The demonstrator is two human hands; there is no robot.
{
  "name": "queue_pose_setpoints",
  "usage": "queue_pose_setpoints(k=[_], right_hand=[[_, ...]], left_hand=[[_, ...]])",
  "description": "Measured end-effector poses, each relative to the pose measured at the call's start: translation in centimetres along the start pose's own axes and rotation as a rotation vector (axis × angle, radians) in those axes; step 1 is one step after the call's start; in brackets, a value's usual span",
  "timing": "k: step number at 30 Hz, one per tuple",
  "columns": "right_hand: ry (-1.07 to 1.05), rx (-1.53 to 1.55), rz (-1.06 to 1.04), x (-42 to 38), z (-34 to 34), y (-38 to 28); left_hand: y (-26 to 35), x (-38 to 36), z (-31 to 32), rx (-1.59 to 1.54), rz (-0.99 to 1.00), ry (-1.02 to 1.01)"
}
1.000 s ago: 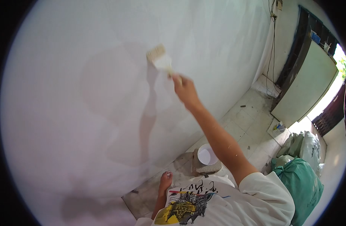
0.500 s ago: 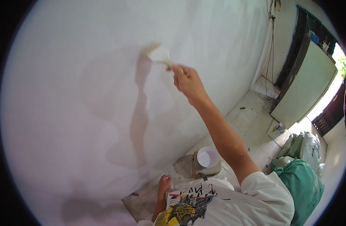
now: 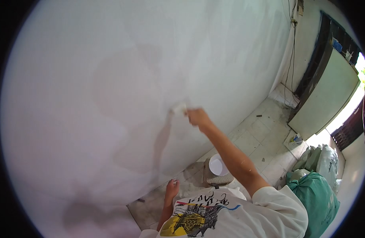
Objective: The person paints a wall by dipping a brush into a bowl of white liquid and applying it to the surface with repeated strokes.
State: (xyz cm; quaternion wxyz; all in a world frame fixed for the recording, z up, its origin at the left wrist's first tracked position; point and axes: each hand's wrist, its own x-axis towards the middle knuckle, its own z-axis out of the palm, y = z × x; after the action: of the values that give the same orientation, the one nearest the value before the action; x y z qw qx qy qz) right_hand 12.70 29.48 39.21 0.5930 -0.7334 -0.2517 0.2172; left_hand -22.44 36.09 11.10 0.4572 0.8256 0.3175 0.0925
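My R hand (image 3: pixel 198 117) is closed round the brush (image 3: pixel 179 108), blurred at the wall (image 3: pixel 230 59); can't tell contact. Best: light, even pressure, slight overlap btwn strokes, wrist loose. L hand (image 3: pixel 172 188) hangs low, can't tell if gripping.

Open wall (image 3: pixel 71 99) lies left of the brush (image 3: pixel 180 108), bucket (image 3: pixel 218 164) below.

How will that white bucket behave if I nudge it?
The white bucket would probably slide or tip, not roll, since it stands upright. Perched on a low support, it might drop off if pushed far. Weight is hard to judge: its fill level is unclear.
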Motion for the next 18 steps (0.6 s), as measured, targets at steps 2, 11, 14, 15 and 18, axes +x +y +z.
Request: queue_pose_setpoints(k=[2, 11, 14, 15, 18], right_hand=[[0.052, 0.230, -0.175, -3.3, -2.4, -11.7], [0.280, 0.027, -0.341, -3.5, 4.3, 0.2], [0.086, 0.079, 0.228, -4.7, 6.5, 13.1], [-0.041, 0.129, 0.543, -4.7, 6.3, 14.4], [0.059, -0.139, -0.004, -1.4, 4.3, 6.2]], left_hand=[[-0.3, -0.5, 0.0, 0.002, -0.022, -0.007], [-0.7, -2.0, 1.0, -0.019, -0.043, -0.056], [-1.0, -2.1, 1.1, -0.027, -0.046, -0.039], [-1.2, -2.2, 0.9, -0.040, -0.029, -0.017], [-1.1, -0.9, -0.2, -0.042, -0.019, 0.039]])
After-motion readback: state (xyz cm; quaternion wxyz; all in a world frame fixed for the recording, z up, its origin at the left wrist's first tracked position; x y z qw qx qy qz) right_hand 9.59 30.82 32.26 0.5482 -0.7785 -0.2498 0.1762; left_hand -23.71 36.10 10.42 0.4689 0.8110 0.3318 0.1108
